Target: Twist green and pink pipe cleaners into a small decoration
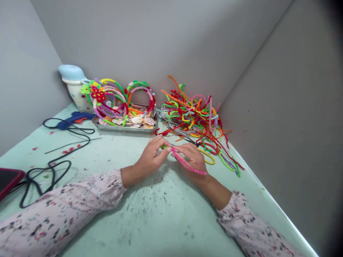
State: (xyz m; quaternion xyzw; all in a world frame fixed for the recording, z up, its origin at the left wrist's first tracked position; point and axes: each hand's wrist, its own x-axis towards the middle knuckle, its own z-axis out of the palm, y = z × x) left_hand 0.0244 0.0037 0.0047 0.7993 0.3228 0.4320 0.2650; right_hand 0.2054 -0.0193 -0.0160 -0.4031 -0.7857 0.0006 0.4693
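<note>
Both hands meet above the middle of the table, fingertips nearly touching. A pink pipe cleaner [189, 165] runs from between the fingertips down to the right, across my right hand [190, 159]. My right hand is closed on it, thumb and fingers pinched near its upper end. My left hand [154, 155] pinches a green piece [163, 146], of which only a short bit shows at the fingertips, right beside the pink end. Whether the green and pink pieces are joined is too small to tell.
A metal tray [125, 129] behind my hands holds shells and colourful fuzzy rings [112, 103]. Right of it lies a tangled pile of pipe cleaners [194, 114], with scissors [193, 142] near its front. At left are a white cup [79, 94], blue glue gun [71, 120], black cord [53, 171] and red-edged device [10, 178].
</note>
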